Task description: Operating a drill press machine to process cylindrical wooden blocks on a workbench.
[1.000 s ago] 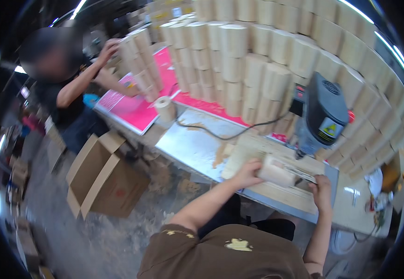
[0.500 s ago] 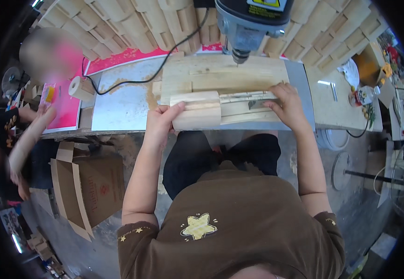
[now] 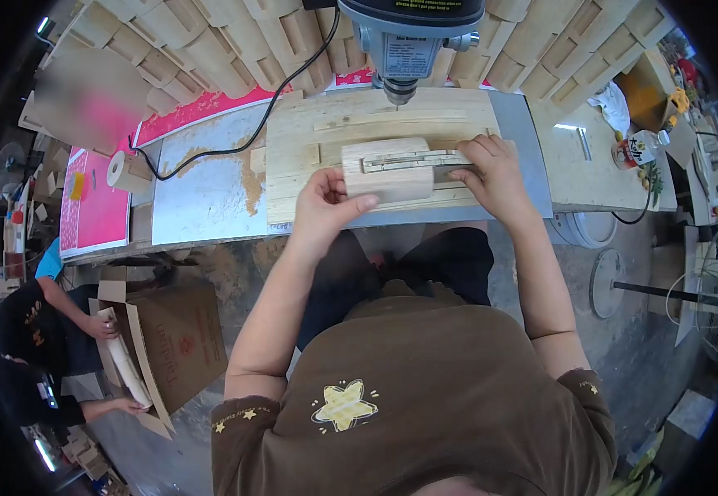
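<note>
My left hand (image 3: pixel 332 207) grips the left end of a pale wooden block (image 3: pixel 388 183) with rounded sides, thumb along its near face and fingers behind. A long slot runs along the block's top, and a thin marked strip (image 3: pixel 408 159) lies in or over it. At the block's right end, my right hand (image 3: pixel 489 175) pinches the strip's outer end between thumb and fingers. A flat grey piece (image 3: pixel 448 174) shows by the right thumb, partly hidden. Beneath is a wooden board (image 3: pixel 289 182). Above stands a drill press (image 3: pixel 413 50), its chuck (image 3: pixel 399 87) beyond the block.
Slotted wooden blocks (image 3: pixel 210 50) are stacked along the back. A black cable (image 3: pixel 210 149) crosses the bench. A wooden cylinder (image 3: pixel 128 172) stands left; a bottle (image 3: pixel 640 150) is right. At lower left, a co-worker's hands hold a long pale piece (image 3: pixel 129 364) at a cardboard box (image 3: pixel 181 347).
The block has moved right along the strip, which now lies at its top slot rather than sticking out of its right end. The co-worker has lowered the long piece to the box.
</note>
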Demonstrator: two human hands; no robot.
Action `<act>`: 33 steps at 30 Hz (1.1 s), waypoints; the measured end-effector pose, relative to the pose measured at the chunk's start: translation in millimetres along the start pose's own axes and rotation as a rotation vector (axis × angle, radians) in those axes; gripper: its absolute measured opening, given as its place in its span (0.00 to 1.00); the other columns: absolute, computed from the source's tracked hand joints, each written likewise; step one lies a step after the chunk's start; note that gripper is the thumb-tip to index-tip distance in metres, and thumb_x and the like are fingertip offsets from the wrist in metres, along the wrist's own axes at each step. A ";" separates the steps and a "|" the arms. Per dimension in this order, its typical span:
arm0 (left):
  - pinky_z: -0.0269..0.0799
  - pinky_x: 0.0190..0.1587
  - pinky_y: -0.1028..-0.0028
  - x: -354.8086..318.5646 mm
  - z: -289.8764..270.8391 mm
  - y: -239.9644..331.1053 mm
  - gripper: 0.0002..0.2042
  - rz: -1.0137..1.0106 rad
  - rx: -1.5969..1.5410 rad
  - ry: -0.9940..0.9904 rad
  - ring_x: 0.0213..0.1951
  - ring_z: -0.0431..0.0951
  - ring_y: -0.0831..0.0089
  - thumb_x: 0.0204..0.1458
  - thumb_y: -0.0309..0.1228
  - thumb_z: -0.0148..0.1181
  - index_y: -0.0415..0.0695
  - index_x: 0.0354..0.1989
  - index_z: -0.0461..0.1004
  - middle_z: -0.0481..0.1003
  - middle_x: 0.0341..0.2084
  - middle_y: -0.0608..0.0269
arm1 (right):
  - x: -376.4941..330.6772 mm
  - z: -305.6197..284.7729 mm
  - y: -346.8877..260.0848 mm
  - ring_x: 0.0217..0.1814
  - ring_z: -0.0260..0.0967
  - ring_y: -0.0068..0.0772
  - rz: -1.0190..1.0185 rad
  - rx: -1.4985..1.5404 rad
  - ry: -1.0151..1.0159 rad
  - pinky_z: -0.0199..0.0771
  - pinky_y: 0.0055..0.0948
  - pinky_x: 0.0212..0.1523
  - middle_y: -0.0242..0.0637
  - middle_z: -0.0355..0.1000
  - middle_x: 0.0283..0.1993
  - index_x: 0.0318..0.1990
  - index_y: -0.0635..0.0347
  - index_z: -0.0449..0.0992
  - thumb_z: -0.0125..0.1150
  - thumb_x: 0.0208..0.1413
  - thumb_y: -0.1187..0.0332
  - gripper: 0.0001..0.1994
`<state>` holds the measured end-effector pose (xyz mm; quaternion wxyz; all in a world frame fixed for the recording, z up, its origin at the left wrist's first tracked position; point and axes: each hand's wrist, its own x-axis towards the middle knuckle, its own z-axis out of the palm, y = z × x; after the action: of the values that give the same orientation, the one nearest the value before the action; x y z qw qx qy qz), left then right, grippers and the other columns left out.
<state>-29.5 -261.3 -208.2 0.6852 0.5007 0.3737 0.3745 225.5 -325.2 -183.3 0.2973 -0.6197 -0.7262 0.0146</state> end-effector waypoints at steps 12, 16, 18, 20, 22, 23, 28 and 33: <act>0.64 0.46 0.66 10.7 3.0 -29.7 0.33 0.682 0.864 0.210 0.43 0.68 0.60 0.28 0.29 0.73 0.40 0.50 0.69 0.69 0.41 0.56 | 20.1 6.6 21.5 0.40 0.64 0.46 0.036 -0.045 0.066 0.65 0.39 0.40 0.40 0.70 0.34 0.38 0.61 0.73 0.67 0.36 0.71 0.17; 0.54 0.51 0.61 49.2 -4.9 -32.5 0.34 0.603 0.965 0.257 0.45 0.66 0.60 0.26 0.36 0.73 0.43 0.49 0.71 0.70 0.41 0.60 | 43.1 15.9 31.8 0.41 0.64 0.46 0.033 -0.080 0.082 0.65 0.39 0.42 0.40 0.70 0.35 0.40 0.61 0.73 0.67 0.37 0.71 0.18; 0.53 0.52 0.61 57.5 -11.6 -37.6 0.34 0.575 0.967 0.269 0.46 0.66 0.61 0.26 0.37 0.73 0.45 0.49 0.72 0.71 0.40 0.61 | 49.7 19.1 26.1 0.42 0.64 0.46 0.071 -0.038 0.021 0.65 0.39 0.43 0.40 0.70 0.36 0.40 0.61 0.73 0.67 0.38 0.70 0.18; 0.53 0.51 0.61 60.9 -18.3 -41.6 0.33 0.513 0.964 0.297 0.45 0.66 0.62 0.25 0.37 0.73 0.49 0.48 0.73 0.71 0.40 0.62 | 49.4 29.8 23.5 0.43 0.64 0.46 0.062 -0.045 0.052 0.65 0.38 0.44 0.40 0.70 0.37 0.40 0.61 0.73 0.67 0.38 0.71 0.18; 0.53 0.51 0.61 60.8 -22.8 -43.6 0.32 0.520 1.016 0.294 0.45 0.66 0.62 0.25 0.37 0.73 0.50 0.47 0.73 0.71 0.38 0.64 | 48.8 32.4 22.1 0.44 0.64 0.46 0.056 -0.053 0.082 0.65 0.38 0.45 0.41 0.70 0.38 0.41 0.61 0.73 0.67 0.38 0.71 0.18; 0.53 0.50 0.62 60.3 -24.8 -43.7 0.31 0.527 1.072 0.295 0.44 0.66 0.63 0.25 0.37 0.73 0.51 0.46 0.74 0.71 0.36 0.65 | 49.2 29.9 21.0 0.45 0.65 0.46 0.092 0.080 0.096 0.65 0.36 0.47 0.41 0.70 0.39 0.42 0.61 0.73 0.66 0.40 0.72 0.18; 0.54 0.47 0.63 63.2 -31.4 -42.2 0.28 0.532 1.066 0.239 0.40 0.66 0.65 0.26 0.37 0.73 0.50 0.43 0.74 0.69 0.28 0.68 | 84.5 -23.7 25.3 0.47 0.64 0.25 -0.014 0.557 0.476 0.65 0.25 0.47 0.30 0.68 0.46 0.48 0.56 0.69 0.63 0.49 0.72 0.17; 0.54 0.45 0.64 64.5 -27.4 -41.8 0.27 0.573 1.048 0.203 0.37 0.66 0.65 0.27 0.36 0.72 0.50 0.43 0.75 0.67 0.25 0.68 | 148.6 -96.8 -18.8 0.33 0.63 0.20 0.106 0.491 0.590 0.65 0.22 0.36 0.30 0.67 0.31 0.38 0.62 0.72 0.54 0.57 0.67 0.08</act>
<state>-19.6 -202.0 -263.4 0.1800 0.8141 0.4220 0.3560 244.1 -228.1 -34.9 0.6316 -0.5443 -0.5516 0.0244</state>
